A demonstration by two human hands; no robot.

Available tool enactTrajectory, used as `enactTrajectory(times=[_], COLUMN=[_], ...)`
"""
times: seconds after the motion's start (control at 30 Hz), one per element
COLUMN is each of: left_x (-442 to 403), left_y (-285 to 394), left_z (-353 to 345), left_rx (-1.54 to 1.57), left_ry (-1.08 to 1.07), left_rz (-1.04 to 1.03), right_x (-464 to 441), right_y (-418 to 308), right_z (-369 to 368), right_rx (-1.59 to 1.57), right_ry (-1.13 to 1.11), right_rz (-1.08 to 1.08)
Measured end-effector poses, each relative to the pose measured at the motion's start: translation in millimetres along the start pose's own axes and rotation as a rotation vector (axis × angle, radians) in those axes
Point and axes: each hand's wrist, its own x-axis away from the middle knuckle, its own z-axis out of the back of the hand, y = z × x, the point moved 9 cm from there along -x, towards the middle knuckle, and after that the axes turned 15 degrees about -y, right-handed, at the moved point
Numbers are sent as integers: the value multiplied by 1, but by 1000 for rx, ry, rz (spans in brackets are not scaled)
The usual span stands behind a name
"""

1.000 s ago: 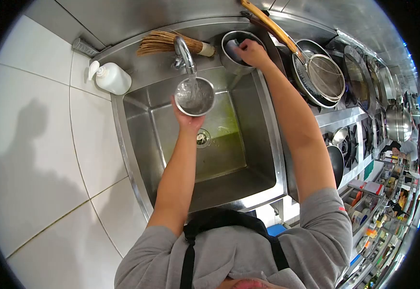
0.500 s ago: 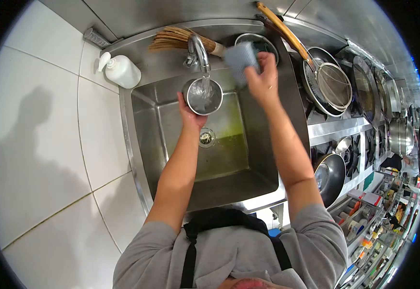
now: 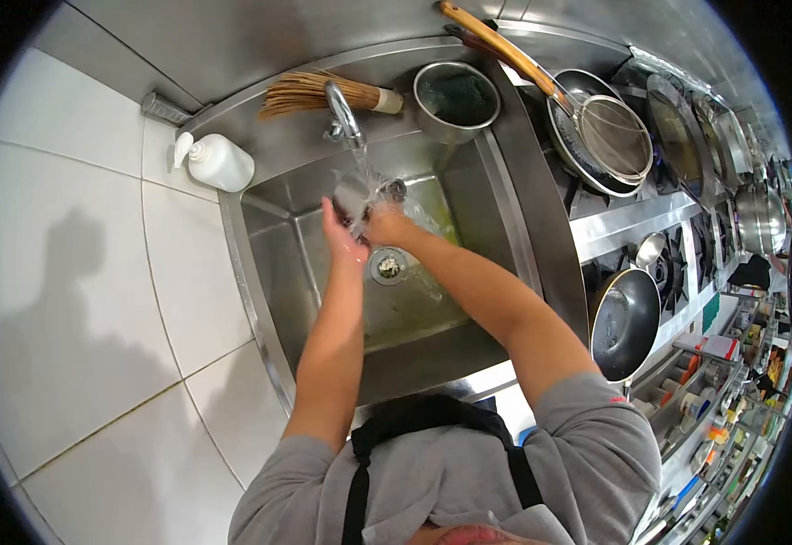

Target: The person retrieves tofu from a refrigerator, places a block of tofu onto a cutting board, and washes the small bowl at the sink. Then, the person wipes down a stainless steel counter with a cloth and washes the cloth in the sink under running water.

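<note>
Splashing water (image 3: 375,173) blurred a metal bowl (image 3: 352,195) and obscured the fingers of the right hand (image 3: 387,224), leaving its grip unclear. Shelf goods (image 3: 716,435) at far right appeared too small to identify; the bottom edge cropped a grey shirt (image 3: 441,468).

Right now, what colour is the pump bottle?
The pump bottle is white, clearest in the head view.

The bowl (image 3: 351,193) is silvery, the bottle (image 3: 222,163) white.

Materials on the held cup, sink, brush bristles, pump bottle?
Cup: probably metal; grey sheen, though splash and blur leave it open.
Sink: looks like stainless steel; satin grey, soft reflections.
Brush bristles: likely wood or bamboo; thin tan strips.
Pump bottle: probably plastic; smooth, opaque white.
</note>
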Motion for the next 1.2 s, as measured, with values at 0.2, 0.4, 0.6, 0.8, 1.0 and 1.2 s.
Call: enactTrajectory(times=[0.2, 0.4, 0.6, 0.8, 1.0, 1.2], left_x=[-2, -16, 15, 29, 13, -7], left_y=[-12, -25, -25, -29, -20, 28], left_z=[20, 33, 24, 35, 9, 5], left_rx=[-37, 222, 117, 18, 36, -720], left_ry=[-53, -78, 13, 245, -88, 62], left_rz=[146, 125, 79, 251, 15, 84], right_x=[-4, -46, -13, 26, 34, 110], right_y=[-8, 44, 16, -7, 16, 142], right_z=[1, 1, 8, 3, -8, -10], right_rx=[912, -346, 105, 513, -55, -611], right_ry=[436, 352, 180, 352, 128, 463], right_rz=[227, 158, -35, 259, 152, -113])
